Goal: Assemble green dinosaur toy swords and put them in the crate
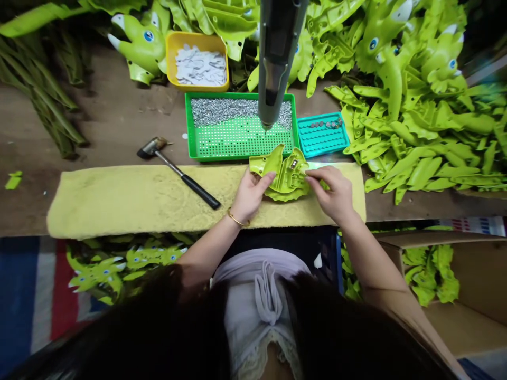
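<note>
On the wooden worktop, a yellow fleece pad lies beneath a lime-green plastic dinosaur shell. The left hand grips one side of the shell and the right hand pinches the other, with a small hammer lying near the left hand.

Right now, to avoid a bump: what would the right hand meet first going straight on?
The right hand meets the green plastic part first, and seems to touch it already.

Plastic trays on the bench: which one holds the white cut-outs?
The yellow rectangular plastic tray, farthest back; the green tray holds silver metal pieces, the teal tray small studs.
</note>
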Motion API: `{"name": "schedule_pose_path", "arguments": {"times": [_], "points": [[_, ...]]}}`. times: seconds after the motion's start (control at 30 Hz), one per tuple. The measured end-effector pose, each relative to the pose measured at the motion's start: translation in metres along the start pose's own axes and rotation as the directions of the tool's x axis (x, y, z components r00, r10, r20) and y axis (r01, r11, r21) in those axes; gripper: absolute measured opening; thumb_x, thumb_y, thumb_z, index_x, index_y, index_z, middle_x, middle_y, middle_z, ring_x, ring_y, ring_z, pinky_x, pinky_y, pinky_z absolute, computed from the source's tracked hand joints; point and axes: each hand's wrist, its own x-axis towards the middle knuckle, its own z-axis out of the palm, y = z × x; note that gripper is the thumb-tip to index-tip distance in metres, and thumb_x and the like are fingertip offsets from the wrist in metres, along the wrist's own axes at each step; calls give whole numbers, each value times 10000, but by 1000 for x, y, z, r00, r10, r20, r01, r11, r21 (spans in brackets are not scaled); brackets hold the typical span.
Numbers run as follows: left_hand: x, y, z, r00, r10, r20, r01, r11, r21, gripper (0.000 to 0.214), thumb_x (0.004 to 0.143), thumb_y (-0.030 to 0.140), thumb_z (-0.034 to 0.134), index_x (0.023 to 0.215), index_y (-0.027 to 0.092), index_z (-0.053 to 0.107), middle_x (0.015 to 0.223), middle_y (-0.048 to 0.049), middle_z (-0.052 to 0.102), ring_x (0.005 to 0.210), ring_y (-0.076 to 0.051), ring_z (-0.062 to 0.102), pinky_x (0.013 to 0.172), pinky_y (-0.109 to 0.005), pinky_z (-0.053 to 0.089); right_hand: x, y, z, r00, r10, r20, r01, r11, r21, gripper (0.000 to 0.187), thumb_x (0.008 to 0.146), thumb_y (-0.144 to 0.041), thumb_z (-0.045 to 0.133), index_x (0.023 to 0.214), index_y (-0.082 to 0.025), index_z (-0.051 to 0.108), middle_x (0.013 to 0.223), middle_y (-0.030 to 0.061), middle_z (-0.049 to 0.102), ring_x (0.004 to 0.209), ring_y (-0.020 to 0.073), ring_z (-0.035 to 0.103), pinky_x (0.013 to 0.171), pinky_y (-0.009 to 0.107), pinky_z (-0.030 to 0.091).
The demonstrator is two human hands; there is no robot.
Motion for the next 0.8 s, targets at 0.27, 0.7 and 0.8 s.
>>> {"name": "schedule_pose_path", "arguments": {"times": [0.27,0.7,0.8], "points": [[36,27,24,960,136,245,-266,717,644,256,768,382,744,864,150,693,779,-46,633,826,-234,598,860,-389,449,-18,-4,-9,999,5,42,-5,1000,0,146,902,-299,578,901,-237,711,880,51,743,835,189,676,759,348,543],[-65,43,-79,942,191,277,-307,151,939,336,927,450,495,1071,175,623,1241,-175,587,1231,-303,509,1105,-542,357,-38,0,12,858,507,78,-511,831,217,331,685,-521,717,850,-235,683,761,38,709,640,210,645,668,396,546],[-62,69,-118,930,170,326,-361,256,897,280,940,421,474,1002,193,625,1184,-147,615,1166,-253,553,1044,-455,433,-41,-12,22,814,580,30,-575,798,183,315,687,-536,702,803,-244,673,757,33,694,633,213,624,687,409,529]]}}
